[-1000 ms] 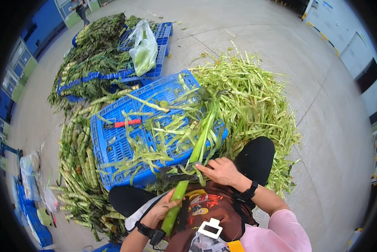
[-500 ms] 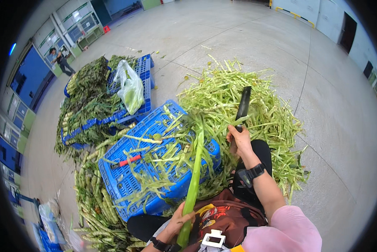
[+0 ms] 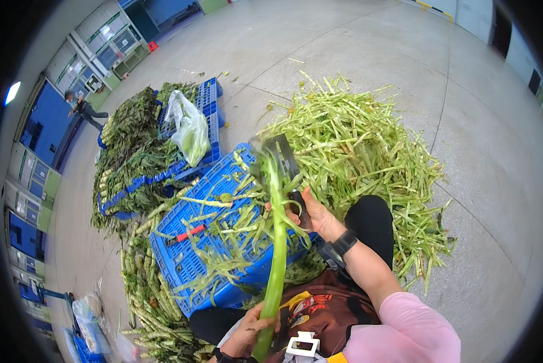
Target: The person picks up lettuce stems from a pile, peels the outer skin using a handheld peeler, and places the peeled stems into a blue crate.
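Observation:
My left hand (image 3: 250, 330) is wrapped round the lower part of a long green celtuce stem (image 3: 276, 257), which slants up and away from my lap. Leaves at its far end are blurred. In my right hand (image 3: 317, 216) is a knife (image 3: 286, 158) with a dark handle, its broad blade pointing away from me beside the stem's leafy end. A thin peel strip curls off the stem near my right fingers. Behind the stem stands an upturned blue plastic crate (image 3: 181, 266), strewn with peelings and a red-handled tool (image 3: 191, 233).
A large heap of green peelings (image 3: 356, 139) covers the floor at the right. Unpeeled stems (image 3: 147, 284) lie left of the crate. Farther back, leafy bundles (image 3: 129, 145) and a clear plastic bag (image 3: 188, 130) rest on blue pallets (image 3: 208, 97). A person (image 3: 84, 109) stands at far left.
My right hand has swung the knife left, from over the peelings heap to the celtuce stem's far end. My left hand still grips the stem.

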Demonstrator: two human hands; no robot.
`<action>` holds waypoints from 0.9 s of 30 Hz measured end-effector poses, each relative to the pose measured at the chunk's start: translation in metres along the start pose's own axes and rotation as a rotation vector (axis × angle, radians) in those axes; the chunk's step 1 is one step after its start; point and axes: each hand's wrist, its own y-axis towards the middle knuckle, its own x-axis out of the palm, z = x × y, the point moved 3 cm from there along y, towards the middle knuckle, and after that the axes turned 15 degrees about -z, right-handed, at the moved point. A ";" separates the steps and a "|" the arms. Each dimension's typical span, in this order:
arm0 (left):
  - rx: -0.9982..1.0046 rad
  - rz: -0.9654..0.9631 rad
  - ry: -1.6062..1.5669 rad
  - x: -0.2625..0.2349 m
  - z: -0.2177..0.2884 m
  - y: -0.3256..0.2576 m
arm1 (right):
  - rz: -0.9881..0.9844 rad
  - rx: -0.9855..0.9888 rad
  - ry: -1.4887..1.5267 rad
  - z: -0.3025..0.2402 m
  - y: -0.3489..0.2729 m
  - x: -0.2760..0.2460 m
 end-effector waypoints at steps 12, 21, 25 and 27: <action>0.068 0.314 0.962 -0.007 0.007 -0.014 | 0.309 0.338 -0.659 0.009 -0.007 0.032; 0.072 0.228 0.209 0.008 -0.001 -0.058 | 0.454 0.403 -0.931 -0.040 0.008 0.006; 0.107 0.338 0.149 0.006 -0.026 -0.100 | 0.868 0.274 -1.086 -0.095 -0.002 -0.033; 0.242 0.390 0.026 0.006 -0.043 -0.130 | 0.946 0.163 -1.137 -0.113 -0.007 -0.054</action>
